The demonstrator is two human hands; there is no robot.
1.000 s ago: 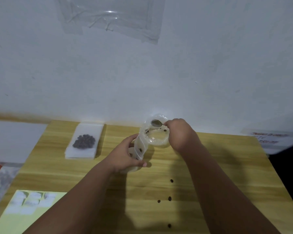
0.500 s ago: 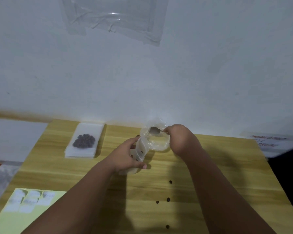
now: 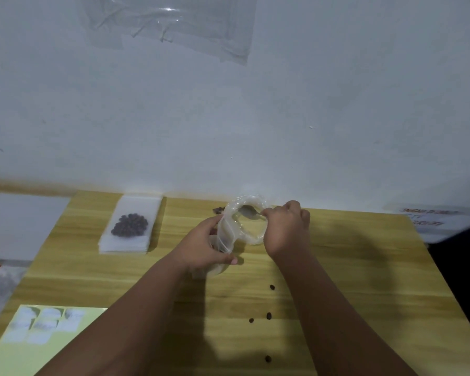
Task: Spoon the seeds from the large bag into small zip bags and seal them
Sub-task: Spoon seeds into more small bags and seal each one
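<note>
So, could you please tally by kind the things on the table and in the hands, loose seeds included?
Loose seeds between the forearms: 4
Large bag, in the left hand: 1
Spoon, in the right hand: 1
Filled small zip bag: 1
Stack of small zip bags under it: 1
Yellow sheet: 1
Total: 9

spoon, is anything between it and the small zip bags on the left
Yes: the spoon sits inside the mouth of the large bag, so that bag's left wall and the left hand gripping it lie between it and the small zip bags. A lift should clear both.
</note>
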